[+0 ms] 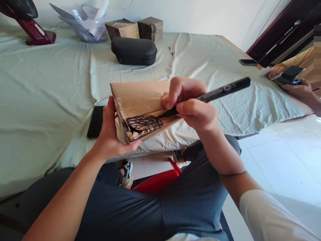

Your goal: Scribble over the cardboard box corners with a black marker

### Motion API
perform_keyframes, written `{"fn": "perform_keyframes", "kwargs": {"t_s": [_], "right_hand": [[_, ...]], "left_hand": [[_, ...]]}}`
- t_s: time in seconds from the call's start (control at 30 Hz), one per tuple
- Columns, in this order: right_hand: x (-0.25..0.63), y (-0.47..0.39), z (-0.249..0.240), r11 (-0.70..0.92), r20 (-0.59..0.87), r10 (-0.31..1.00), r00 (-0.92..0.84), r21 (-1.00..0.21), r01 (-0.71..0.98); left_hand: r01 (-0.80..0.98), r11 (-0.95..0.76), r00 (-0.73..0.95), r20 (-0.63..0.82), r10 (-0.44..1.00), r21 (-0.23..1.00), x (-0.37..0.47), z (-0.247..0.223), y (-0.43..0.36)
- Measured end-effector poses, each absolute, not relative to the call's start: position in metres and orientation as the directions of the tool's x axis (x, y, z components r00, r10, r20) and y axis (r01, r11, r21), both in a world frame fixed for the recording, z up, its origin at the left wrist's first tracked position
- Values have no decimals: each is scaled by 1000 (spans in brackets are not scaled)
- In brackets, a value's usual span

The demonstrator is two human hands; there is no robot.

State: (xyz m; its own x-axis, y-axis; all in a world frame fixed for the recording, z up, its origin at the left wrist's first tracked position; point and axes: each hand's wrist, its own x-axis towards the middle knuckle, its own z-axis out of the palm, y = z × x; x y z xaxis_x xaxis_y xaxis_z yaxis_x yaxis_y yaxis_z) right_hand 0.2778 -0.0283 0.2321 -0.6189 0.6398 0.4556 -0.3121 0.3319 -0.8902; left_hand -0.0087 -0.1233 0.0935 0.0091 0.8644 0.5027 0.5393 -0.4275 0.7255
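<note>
Left hand (110,130) grips the cardboard piece (140,107) at its near-left corner, held tilted above the table edge (50,100), while right hand (190,103) pinches a black marker (215,93), tip touching the blackened strip (144,123).

No wording can be read anywhere before you. The black marker (220,91) in your right hand (190,103) carries a band of pale print and a round emblem along its barrel, too small and blurred to make out. The cardboard box (140,107) in your left hand (110,134) bears only black scribbled ink, no letters.
</note>
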Motion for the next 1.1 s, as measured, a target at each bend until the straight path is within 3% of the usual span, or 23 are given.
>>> {"fn": "perform_keyframes", "kwargs": {"t_s": [0.17,0.27,0.37,0.5,0.57,0.67,0.73,0.8,0.9,0.97,1.1], "right_hand": [[279,-17,232,370,527,786,-324,-820,-436],[292,2,224,417,500,844,-195,-840,-349],[317,26,204,307,349,910,-225,-930,-203],[350,53,166,-64,39,917,-398,-968,-241],[358,62,149,-174,-60,901,-431,-957,-231],[364,70,125,-128,-86,919,-385,-988,-86],[366,73,110,-29,-69,926,-372,-993,111],[367,74,98,92,-53,932,-359,-923,374],[369,75,85,248,-15,939,-345,-665,704],[368,76,81,286,-21,937,-349,-528,800],[365,78,78,326,-30,924,-381,-460,826]], "left_hand": [[505,-484,44,539,841,715,-8,96,-121],[448,-502,-26,572,820,740,-10,96,-113],[475,-527,-59,623,780,705,-14,93,-103],[494,-545,-55,650,758,678,-15,89,-98],[513,-555,-41,664,746,655,-12,86,-100],[557,-534,-26,656,754,636,-5,83,-105],[571,-518,-8,636,772,636,-3,82,-107],[572,-510,1,622,783,642,-2,82,-108],[579,-483,-34,611,791,657,1,82,-110],[594,-470,-65,621,781,653,9,81,-113],[656,-452,-112,669,734,605,29,75,-120]]}}
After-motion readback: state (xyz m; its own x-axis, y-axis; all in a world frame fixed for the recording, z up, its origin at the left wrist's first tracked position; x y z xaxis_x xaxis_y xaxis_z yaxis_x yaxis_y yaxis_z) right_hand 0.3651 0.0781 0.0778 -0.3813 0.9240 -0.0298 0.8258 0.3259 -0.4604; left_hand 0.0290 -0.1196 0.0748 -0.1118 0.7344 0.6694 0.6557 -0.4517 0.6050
